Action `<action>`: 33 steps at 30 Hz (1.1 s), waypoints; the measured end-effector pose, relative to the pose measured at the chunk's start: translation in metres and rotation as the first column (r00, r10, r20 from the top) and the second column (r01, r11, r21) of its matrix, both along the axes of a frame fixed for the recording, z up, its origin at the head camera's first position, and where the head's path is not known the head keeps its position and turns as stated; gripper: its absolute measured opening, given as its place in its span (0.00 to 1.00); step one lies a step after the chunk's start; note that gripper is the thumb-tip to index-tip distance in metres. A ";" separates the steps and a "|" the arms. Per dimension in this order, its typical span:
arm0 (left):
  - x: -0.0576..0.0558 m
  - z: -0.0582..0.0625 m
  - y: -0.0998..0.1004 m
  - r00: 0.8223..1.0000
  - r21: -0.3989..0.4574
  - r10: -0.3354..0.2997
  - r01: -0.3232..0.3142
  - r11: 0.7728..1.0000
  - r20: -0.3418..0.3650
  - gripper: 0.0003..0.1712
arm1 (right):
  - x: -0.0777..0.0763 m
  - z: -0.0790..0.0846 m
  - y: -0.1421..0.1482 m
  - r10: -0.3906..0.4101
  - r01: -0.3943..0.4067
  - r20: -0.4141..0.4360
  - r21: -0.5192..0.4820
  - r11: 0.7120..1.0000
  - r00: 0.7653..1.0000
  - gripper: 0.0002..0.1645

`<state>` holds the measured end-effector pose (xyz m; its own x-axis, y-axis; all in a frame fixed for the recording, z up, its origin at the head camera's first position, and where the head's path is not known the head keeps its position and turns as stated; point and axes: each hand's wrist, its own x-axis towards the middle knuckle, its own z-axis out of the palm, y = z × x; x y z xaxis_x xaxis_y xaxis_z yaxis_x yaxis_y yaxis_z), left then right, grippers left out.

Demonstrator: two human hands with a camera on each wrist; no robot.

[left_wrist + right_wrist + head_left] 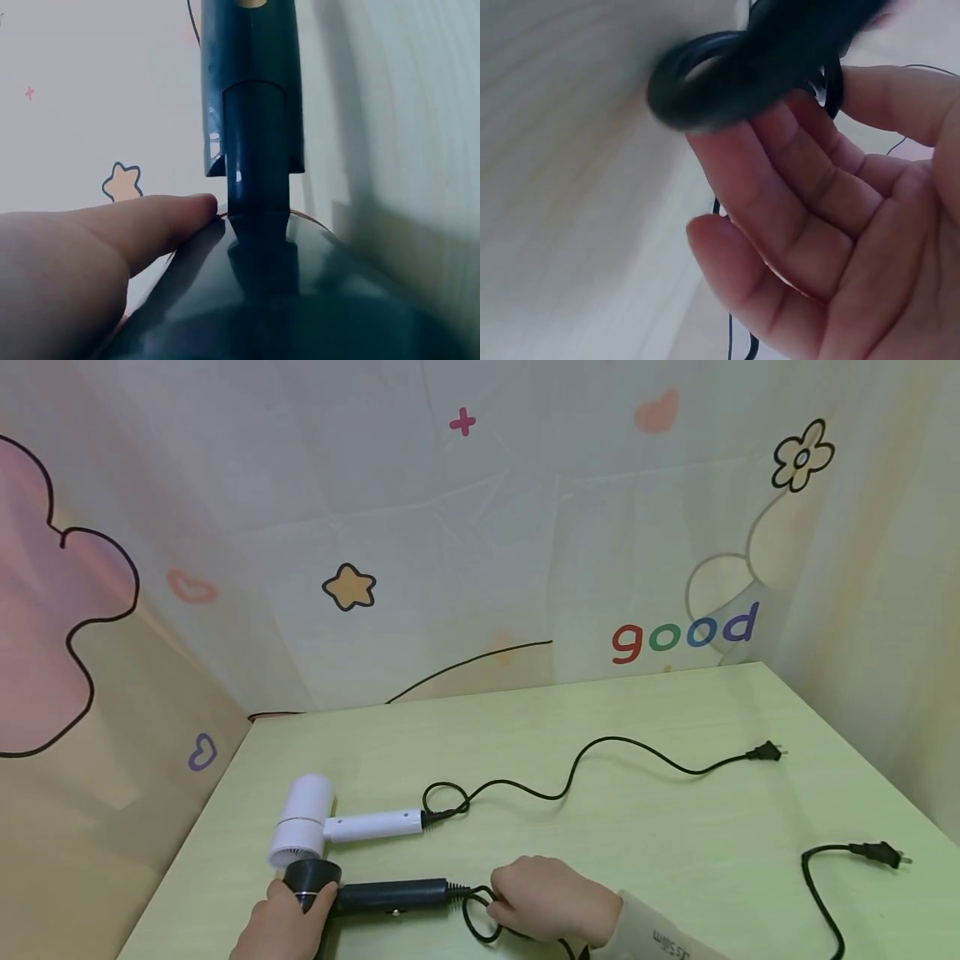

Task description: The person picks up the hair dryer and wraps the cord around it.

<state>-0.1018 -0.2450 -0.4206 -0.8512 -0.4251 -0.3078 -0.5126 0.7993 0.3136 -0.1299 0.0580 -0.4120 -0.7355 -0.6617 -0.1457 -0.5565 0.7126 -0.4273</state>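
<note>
**Black hair dryer (393, 897) held at its head and by its cord (761, 67)**

The black hair dryer is toward the worktop's (675, 827) near left corner, its handle pointing to the right edge. The left hand (281, 922) is clamped round its head, the thumb on one side, probably to steady the bulky end while the cord is handled. The right hand (547, 897) is closed on the cord at a small loop just past the handle; holding it there seems a way of keeping the loop gathered.

Just beyond lies a white hair dryer (303, 814), its head also toward the left edge, perhaps so that the two sit in a row. Its lead (517, 787) winds to a plug (767, 751) near the right edge.

The worktop's near edge is cut off. Closer to the right edge, a second plug (881, 854) has a wire that leaves the head view at the bottom; it likely belongs to the black hair dryer, but the join is out of sight. The left hand covers part of the black head, and whether the two heads touch cannot be told. In the right wrist view the loop is blurred.
</note>
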 end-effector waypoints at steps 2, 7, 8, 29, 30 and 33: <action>0.001 0.001 0.001 1.000 0.005 0.000 0.000 1.000 -0.015 0.53 | -0.001 0.002 0.002 -0.008 0.008 0.014 -0.018 1.000 1.000 0.17; 0.003 0.007 0.004 0.998 0.027 0.014 -0.012 1.000 -0.064 0.54 | -0.002 0.007 0.008 -0.029 0.029 0.001 -0.056 0.998 1.000 0.14; 0.003 0.009 0.005 0.997 0.029 0.018 -0.016 0.999 -0.075 0.54 | -0.003 0.009 0.009 -0.033 0.033 -0.007 -0.063 0.997 0.999 0.14; -0.008 0.023 0.044 0.907 0.170 0.132 -0.069 0.983 -0.399 0.60 | -0.014 0.032 0.044 -0.257 0.224 -0.079 -0.291 0.930 0.963 0.10; -0.010 0.024 0.046 0.904 0.176 0.126 -0.058 0.983 -0.408 0.60 | -0.015 0.032 0.046 -0.264 0.230 -0.081 -0.296 0.927 0.961 0.10; -0.014 0.027 0.051 0.896 0.206 0.113 -0.025 0.978 -0.430 0.61 | -0.017 0.034 0.051 -0.291 0.253 -0.081 -0.315 0.915 0.953 0.10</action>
